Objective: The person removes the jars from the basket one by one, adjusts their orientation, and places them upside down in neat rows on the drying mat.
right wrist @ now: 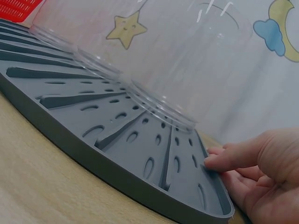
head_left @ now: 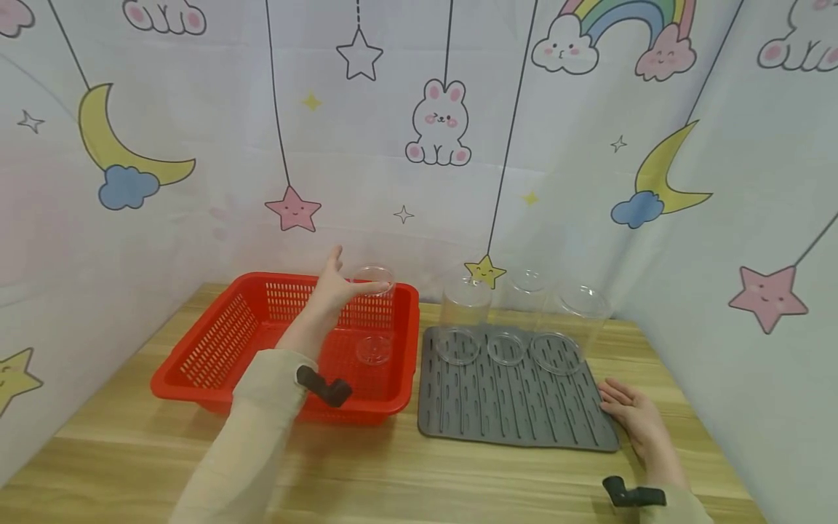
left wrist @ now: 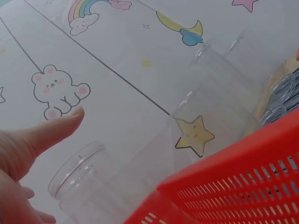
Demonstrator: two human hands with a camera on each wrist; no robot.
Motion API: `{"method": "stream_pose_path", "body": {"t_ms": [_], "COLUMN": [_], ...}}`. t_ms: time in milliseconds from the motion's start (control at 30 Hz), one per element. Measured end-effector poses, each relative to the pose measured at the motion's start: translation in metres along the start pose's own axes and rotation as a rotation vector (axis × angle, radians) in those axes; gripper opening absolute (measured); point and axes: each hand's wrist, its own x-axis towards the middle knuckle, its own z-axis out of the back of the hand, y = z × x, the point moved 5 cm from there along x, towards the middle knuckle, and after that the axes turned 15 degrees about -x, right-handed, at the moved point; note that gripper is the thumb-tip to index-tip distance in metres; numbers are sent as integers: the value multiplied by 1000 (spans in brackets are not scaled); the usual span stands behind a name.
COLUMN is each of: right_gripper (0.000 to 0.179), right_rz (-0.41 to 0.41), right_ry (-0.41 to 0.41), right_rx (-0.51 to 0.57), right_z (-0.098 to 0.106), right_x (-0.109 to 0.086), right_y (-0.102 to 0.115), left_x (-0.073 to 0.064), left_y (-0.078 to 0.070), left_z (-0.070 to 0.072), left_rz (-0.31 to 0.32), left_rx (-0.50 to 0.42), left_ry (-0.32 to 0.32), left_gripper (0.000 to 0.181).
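My left hand (head_left: 332, 290) is over the red plastic basket (head_left: 196, 395), fingers up and thumb stretched out sideways. Beside it, a clear cylindrical jar (head_left: 373, 320) stands upright; the thumb crosses its rim in the head view. From the left wrist, the thumb of that hand (left wrist: 18, 158) appears apart from the jar (left wrist: 93, 186). My right hand (head_left: 636, 418) is at the right edge of a grey ridged drying mat (head_left: 517, 407). In the right wrist view its thumb touches the mat's edge (right wrist: 212, 189), with the other fingers partly hidden.
Three clear jars stand on the back part of the mat: one at left (head_left: 463, 313), one in the middle (head_left: 524, 309) and a wider one (head_left: 572, 327) at right. The wooden table (head_left: 366, 473) meets a patterned cloth (head_left: 366, 145) behind and at both sides.
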Motion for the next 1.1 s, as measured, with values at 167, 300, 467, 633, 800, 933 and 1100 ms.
{"method": "stream_pose_path", "body": {"t_ms": [167, 300, 467, 633, 800, 933, 1100], "right_gripper": [76, 75, 74, 75, 74, 73, 74], "right_rz": [15, 12, 8, -3, -11, -20, -18], "right_ry": [-3, -8, -5, -10, -15, -19, -25], "right_rx": [20, 14, 10, -1, 8, 19, -2], "right_z": [0, 0, 0, 0, 1, 0, 0], "right_x": [0, 0, 0, 0, -1, 0, 1], "right_y": [-1, -2, -1, 1, 0, -2, -1], "left_x": [6, 8, 11, 12, 12, 12, 11], "left_y": [10, 17, 23, 25, 27, 29, 32], "left_z": [0, -1, -1, -5, -9, -9, -6], "left_rz": [35, 78, 100, 71, 51, 63, 89], "left_rx": [44, 77, 119, 112, 90, 94, 108], "left_ry": [51, 97, 110, 132, 162, 131, 91], "left_gripper": [117, 118, 115, 109, 98, 91, 86]}}
